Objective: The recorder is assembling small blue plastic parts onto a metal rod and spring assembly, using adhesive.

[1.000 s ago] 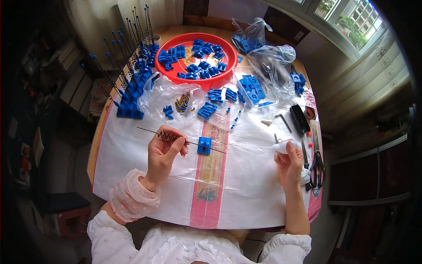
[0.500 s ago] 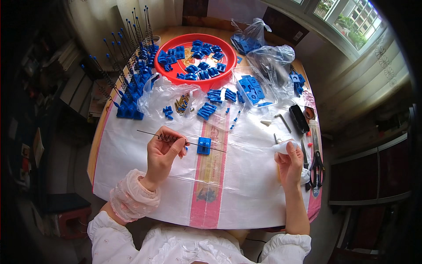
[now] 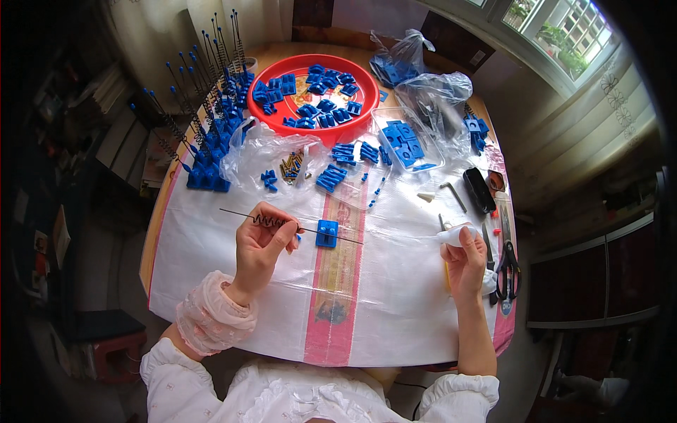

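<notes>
My left hand [image 3: 264, 243] is closed, pinching a thin dark metal rod with a coil spring [image 3: 268, 221] around its left part. The rod's bare end reaches right across a blue plastic block [image 3: 326, 233] with small holes, which lies on the striped sheet; whether they touch I cannot tell. A small blue bit shows by my left fingertips. Further right, my right hand [image 3: 467, 262] is closed round a white object with a tapering left end [image 3: 453, 234]; my fingers hide part of it. White crumpled material [image 3: 489, 282] lies beside that wrist.
A red basin [image 3: 257, 113] of blue parts stands at the back. Assembled blue pieces with upright springs [image 3: 208, 176] crowd the left. A clear tub [image 3: 443, 156], plastic bags [image 3: 240, 158], a hex key [image 3: 455, 196], black case [image 3: 479, 190] and scissors [image 3: 508, 271] lie around.
</notes>
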`<state>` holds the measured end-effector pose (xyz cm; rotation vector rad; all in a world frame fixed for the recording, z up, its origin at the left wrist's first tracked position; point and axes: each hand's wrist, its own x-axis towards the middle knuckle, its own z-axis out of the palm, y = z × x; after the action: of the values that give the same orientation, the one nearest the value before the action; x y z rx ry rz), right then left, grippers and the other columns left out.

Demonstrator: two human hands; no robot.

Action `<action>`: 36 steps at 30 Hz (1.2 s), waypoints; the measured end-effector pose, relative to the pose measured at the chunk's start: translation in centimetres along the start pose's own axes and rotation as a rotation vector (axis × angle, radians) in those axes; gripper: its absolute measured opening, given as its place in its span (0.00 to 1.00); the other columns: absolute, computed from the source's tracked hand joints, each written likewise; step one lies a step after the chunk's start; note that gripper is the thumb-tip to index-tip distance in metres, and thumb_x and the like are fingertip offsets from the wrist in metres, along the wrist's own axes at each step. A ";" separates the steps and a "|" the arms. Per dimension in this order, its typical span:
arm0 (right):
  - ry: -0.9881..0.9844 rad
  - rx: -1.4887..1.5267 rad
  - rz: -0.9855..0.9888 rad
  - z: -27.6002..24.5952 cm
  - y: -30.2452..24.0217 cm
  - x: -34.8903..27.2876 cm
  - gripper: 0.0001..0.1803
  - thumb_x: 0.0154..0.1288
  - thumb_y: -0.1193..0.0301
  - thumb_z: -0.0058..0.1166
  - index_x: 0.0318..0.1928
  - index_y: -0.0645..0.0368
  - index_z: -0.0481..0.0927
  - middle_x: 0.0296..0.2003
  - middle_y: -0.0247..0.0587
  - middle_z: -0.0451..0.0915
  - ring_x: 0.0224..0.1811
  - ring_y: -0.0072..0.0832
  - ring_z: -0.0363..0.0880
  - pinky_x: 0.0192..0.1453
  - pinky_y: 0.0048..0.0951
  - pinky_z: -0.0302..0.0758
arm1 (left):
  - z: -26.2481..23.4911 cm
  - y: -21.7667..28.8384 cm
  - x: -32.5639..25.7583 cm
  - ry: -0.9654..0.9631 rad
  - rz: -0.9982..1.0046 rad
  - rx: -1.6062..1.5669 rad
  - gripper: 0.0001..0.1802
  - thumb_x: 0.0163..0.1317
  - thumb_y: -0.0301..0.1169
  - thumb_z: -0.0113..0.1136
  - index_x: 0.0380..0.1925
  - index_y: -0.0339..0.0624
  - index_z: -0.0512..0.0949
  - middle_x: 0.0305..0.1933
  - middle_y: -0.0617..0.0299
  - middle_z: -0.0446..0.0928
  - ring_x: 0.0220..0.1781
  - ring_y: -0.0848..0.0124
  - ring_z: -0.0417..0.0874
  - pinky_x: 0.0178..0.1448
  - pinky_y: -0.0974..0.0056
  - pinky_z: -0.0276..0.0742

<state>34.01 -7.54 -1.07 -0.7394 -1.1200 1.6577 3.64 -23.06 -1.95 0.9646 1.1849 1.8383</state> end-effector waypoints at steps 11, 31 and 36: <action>-0.004 0.001 -0.009 0.0 0.0 0.0 0.14 0.73 0.66 0.54 0.28 0.55 0.71 0.19 0.24 0.62 0.20 0.13 0.54 0.25 0.22 0.51 | 0.0 0.0 0.0 -0.013 0.002 0.000 0.04 0.68 0.25 0.60 0.38 0.38 0.74 0.34 0.60 0.81 0.30 0.79 0.79 0.33 0.74 0.74; 0.007 0.006 0.000 -0.1 -0.1 -0.1 0.12 0.72 0.67 0.54 0.30 0.55 0.74 0.20 0.23 0.67 0.20 0.11 0.54 0.26 0.21 0.53 | 0.1 0.2 0.2 -0.010 0.013 0.019 0.03 0.68 0.24 0.58 0.37 0.39 0.73 0.34 0.59 0.80 0.29 0.80 0.77 0.33 0.74 0.73; 0.001 0.006 0.004 0.0 -0.2 0.0 0.12 0.72 0.66 0.55 0.31 0.56 0.74 0.20 0.23 0.67 0.20 0.11 0.54 0.26 0.21 0.52 | 0.0 0.1 0.2 -0.012 0.023 0.024 0.03 0.69 0.24 0.58 0.37 0.38 0.73 0.34 0.59 0.81 0.28 0.80 0.77 0.33 0.74 0.73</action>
<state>34.10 -7.57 -0.90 -0.7395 -1.1129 1.6634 3.59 -22.92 -1.80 1.0051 1.1955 1.8377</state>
